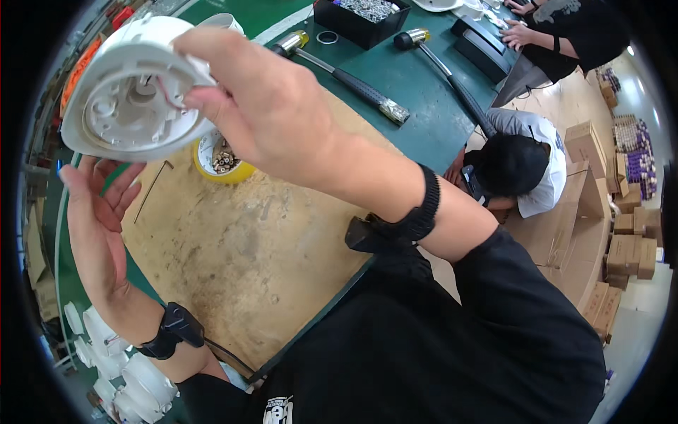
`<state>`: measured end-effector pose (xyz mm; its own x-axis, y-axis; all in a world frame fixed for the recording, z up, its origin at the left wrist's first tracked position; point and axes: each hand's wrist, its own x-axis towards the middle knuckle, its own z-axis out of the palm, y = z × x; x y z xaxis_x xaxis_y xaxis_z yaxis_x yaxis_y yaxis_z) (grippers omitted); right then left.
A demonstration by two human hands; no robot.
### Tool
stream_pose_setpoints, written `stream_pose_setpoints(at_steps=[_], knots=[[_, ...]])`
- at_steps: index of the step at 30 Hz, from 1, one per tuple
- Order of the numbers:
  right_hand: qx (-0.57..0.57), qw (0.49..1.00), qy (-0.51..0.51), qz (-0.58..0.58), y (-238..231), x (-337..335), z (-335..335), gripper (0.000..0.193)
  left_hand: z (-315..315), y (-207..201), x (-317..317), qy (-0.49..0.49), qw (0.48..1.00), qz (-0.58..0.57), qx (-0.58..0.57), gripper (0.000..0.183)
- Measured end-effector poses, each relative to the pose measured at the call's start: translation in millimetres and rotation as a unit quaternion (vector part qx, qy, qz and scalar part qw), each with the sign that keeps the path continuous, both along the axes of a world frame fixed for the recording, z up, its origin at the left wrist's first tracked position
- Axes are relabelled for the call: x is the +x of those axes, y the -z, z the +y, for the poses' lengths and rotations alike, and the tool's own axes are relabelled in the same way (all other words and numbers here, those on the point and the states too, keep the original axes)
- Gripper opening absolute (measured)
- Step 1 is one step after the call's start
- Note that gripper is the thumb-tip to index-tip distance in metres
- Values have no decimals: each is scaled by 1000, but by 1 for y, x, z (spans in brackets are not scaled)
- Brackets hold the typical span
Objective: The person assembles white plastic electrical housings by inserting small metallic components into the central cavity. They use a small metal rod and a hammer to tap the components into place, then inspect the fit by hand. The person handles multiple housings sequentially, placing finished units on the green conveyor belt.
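My right hand (258,99) grips the rim of a round white plastic housing (134,141), thumb inside and fingers over the outer side. The housing is held up at the upper left, tilted so its hollow inside shows, with a thin reddish wire and moulded posts in it. Just below the housing is my left hand (102,212), palm up with its fingers apart; whether a fingertip touches the rim I cannot tell. Under the right wrist, a roll of yellow tape (232,174) lies on the wooden board (247,240), small brass-coloured metal parts inside its ring.
Two hammers (353,85) (445,71) lie on the green table (395,145), near a black bin (364,21) of small metal parts. An L-shaped hex key (150,192) rests on the board. White housings (131,374) are piled at lower left. Two other people are at right, beside cardboard boxes (625,254).
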<state>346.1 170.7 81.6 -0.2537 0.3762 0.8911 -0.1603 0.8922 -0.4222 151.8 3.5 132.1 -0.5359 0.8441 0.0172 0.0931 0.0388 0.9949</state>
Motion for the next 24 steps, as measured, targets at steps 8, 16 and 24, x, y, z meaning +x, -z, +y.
stream_pose_setpoints(at_steps=[8, 16, 24], knots=[[103, 992, 18, 71, 36, -27, -13, 28, 21, 2, 44, -50, 936, -272, 217, 82], [159, 984, 30, 80, 39, -46, -40, 9, 20, 6, 65, -142, 933, -192, 268, 79], [110, 990, -25, 89, 49, -64, -58, 10, -28, 43, -24, 73, 914, -282, 284, 67]])
